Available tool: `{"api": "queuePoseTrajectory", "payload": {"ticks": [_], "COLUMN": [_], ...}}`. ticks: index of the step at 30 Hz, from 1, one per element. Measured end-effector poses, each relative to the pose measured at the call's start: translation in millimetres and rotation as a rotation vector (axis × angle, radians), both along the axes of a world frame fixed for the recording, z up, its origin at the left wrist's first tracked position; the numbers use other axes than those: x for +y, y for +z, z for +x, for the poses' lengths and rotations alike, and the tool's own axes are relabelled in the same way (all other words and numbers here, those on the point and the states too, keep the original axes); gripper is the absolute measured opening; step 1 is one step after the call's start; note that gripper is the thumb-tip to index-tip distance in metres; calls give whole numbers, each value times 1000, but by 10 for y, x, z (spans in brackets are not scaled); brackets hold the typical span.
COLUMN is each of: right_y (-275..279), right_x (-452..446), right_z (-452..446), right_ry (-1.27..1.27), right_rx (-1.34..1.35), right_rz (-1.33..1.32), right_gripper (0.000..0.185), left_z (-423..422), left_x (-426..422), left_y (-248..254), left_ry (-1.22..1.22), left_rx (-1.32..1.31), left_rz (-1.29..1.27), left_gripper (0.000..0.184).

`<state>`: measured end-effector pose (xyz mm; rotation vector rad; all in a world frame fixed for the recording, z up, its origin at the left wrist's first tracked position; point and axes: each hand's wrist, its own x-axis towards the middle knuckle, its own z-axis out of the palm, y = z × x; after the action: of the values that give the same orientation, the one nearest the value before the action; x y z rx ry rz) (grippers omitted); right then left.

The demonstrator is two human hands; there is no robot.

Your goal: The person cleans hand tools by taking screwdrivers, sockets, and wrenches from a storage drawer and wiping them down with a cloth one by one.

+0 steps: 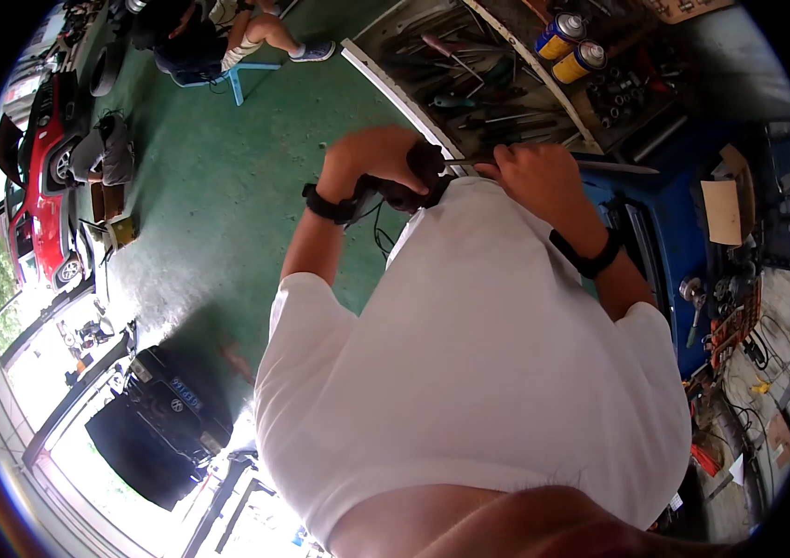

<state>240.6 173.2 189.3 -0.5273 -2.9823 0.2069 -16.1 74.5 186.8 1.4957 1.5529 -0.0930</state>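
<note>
My left hand [371, 160] is closed round a dark, bulky part [424, 167] whose kind I cannot make out; a black band circles that wrist. From the right, my right hand [536, 179] grips a long, thin metal file [613, 167]. One end of the file meets the dark part, and its flat, tapered end sticks out past my right hand. Both hands are close to my white shirt, just in front of an open tool drawer [395, 86]. My fingers hide how the file touches the part.
Screwdrivers and other hand tools [478, 74] fill the drawer. Two spray cans [570, 48] stand beyond it, with sockets nearby. A cluttered bench [748, 325] lies right. Another person [265, 33] sits on a blue stool [238, 82]. A red car [41, 195] stands left.
</note>
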Motion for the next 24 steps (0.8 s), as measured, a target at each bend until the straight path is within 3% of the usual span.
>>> {"api": "queuePoseTrajectory", "payload": {"ticks": [9, 11, 14, 16, 19, 20, 22, 24], "right_y": [-72, -68, -189, -339, -455, -492, -521, -444], "right_x": [172, 203, 234, 283, 345, 298, 166, 94], "right_z": [81, 67, 43, 15, -34, -41, -86, -106], "right_ry": [-104, -127, -196, -220, -191, -195, -185, -160], "right_rx": [-5, 10, 55, -17, -206, -204, 6, -9], "right_rz": [35, 36, -176, -674, -839, -843, -583, -480], "right_gripper": [48, 50, 59, 66, 68, 68, 64, 56], "left_z": [368, 368, 315, 284, 251, 240, 286, 310], "left_x": [-152, -132, -81, -103, -182, -209, -219, -218], "left_y": [-301, -441, -432, -470, -681, -768, -825, -884], "left_ry": [335, 335, 282, 282, 294, 304, 372, 443], "left_rx": [159, 303, 488, 502, 461, 408, 384, 356], "left_rz": [587, 1029, 1276, 1278, 1257, 1239, 1161, 1086], "left_gripper": [47, 46, 48, 49, 47, 44, 41, 37]}}
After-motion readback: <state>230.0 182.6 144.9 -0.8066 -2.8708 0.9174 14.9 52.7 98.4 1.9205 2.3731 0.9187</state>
